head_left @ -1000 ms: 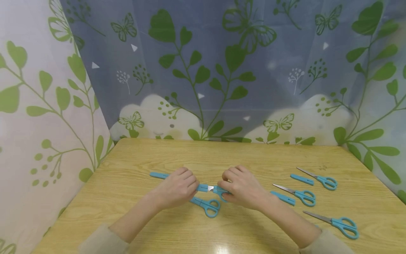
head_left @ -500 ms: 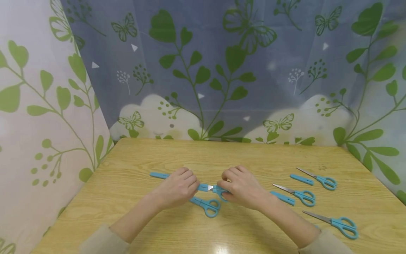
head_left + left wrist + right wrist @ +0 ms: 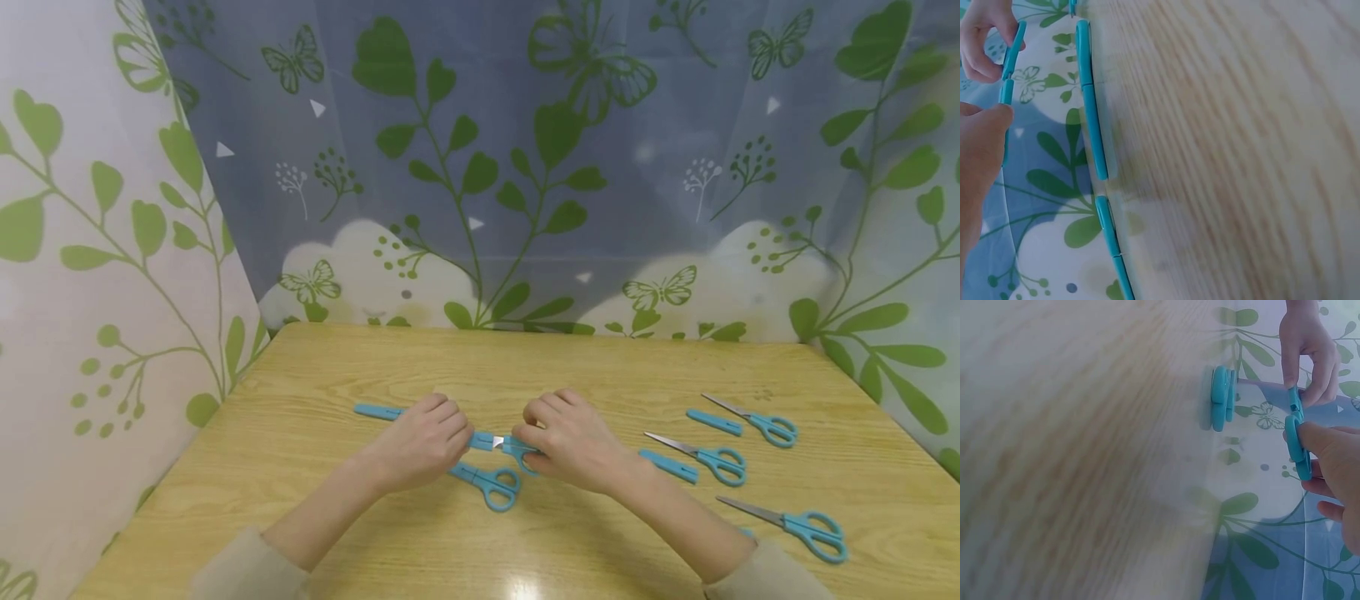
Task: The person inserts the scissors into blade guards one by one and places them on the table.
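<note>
Two bare hands meet over a wooden table (image 3: 450,358), a little left of and right of its middle. The left hand (image 3: 423,442) grips a blue cap (image 3: 482,441) between thumb and fingers. The right hand (image 3: 573,442) pinches the blue handle of the held scissors (image 3: 520,454), which point left. Blade partly inside the cap; a short strip of metal shows between cap mouth and handle. Both wrist views show this pair raised off the tabletop.

Just near of the hands: a capped pair of scissors (image 3: 474,477), lying flat, its tip end behind the left hand. Far left: a blue cap end (image 3: 377,412), the rest hidden by that hand.

Right side: three pairs with bare blades. The far pair (image 3: 759,422) has a far cap (image 3: 713,422) just left of it; the middle pair (image 3: 708,458) lies beside a middle cap (image 3: 667,467). The near pair (image 3: 795,525) lies close to the right sleeve (image 3: 772,575); a blue sliver (image 3: 746,532) shows by the forearm, too covered to identify.

Leaf-and-butterfly cloth (image 3: 652,192) hangs beyond the far edge.
</note>
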A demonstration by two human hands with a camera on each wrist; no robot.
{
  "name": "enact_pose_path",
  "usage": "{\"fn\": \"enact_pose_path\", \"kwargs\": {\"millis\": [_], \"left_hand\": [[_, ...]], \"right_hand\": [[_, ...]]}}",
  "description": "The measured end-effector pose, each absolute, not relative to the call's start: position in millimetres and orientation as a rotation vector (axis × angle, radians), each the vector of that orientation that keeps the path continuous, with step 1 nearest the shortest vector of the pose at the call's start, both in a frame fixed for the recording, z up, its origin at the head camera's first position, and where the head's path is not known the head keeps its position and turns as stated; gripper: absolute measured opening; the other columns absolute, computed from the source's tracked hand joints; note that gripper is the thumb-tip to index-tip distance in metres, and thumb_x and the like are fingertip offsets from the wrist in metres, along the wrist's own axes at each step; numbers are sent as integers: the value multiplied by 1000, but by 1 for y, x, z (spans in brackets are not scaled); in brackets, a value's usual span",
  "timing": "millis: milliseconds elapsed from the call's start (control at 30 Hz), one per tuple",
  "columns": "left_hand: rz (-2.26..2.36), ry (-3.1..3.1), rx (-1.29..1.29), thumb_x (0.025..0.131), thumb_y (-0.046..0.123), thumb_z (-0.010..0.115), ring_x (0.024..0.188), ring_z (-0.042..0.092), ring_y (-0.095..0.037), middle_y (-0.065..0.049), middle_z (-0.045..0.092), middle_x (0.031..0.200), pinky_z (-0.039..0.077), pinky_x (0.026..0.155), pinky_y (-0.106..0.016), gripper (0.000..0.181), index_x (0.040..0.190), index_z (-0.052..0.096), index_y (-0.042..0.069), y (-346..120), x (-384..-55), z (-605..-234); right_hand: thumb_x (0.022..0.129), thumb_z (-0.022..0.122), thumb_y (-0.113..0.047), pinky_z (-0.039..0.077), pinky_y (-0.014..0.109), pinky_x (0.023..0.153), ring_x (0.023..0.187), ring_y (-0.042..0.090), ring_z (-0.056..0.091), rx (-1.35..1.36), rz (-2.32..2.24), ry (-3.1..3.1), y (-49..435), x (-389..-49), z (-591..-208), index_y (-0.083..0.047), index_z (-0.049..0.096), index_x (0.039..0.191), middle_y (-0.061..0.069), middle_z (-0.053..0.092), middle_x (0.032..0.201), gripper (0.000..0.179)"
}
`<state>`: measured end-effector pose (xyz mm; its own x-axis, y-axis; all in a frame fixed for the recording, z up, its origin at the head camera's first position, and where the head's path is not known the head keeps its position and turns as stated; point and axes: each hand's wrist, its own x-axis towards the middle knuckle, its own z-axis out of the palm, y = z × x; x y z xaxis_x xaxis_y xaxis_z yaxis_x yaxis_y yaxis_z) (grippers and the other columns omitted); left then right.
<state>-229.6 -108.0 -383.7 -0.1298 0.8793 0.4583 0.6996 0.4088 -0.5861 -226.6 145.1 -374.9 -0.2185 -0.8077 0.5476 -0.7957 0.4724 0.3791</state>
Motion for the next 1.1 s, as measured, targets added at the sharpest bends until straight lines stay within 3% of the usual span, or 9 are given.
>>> {"fn": "enact_pose_path", "kwargs": {"millis": [233, 500, 1100], "left_hand": [[322, -1883, -1354, 89, 11, 46, 76, 54, -14, 2, 62, 82, 44, 78, -25, 21, 87, 67, 9, -108, -230, -386], [340, -1911, -1351, 85, 13, 57, 78, 55, -14, 1, 63, 84, 44, 79, -26, 13, 91, 68, 9, -108, -227, -383], [366, -1923, -1338, 81, 13, 65, 79, 54, -14, 2, 62, 84, 44, 80, -26, 11, 91, 67, 9, -107, -224, -384]], "right_hand": [[67, 79, -25, 48, 33, 74, 77, 17, 57, 1328, -37, -2040, 145, -226, -375, -16, 68, 85, -1, 58, 83, 23], [68, 79, -25, 48, 33, 73, 79, 17, 58, 1327, -26, -2067, 144, -225, -375, -17, 69, 85, -1, 58, 84, 22], [68, 79, -30, 48, 32, 74, 78, 15, 58, 1322, -73, -2095, 143, -222, -375, -17, 68, 86, -1, 59, 85, 24]]}}
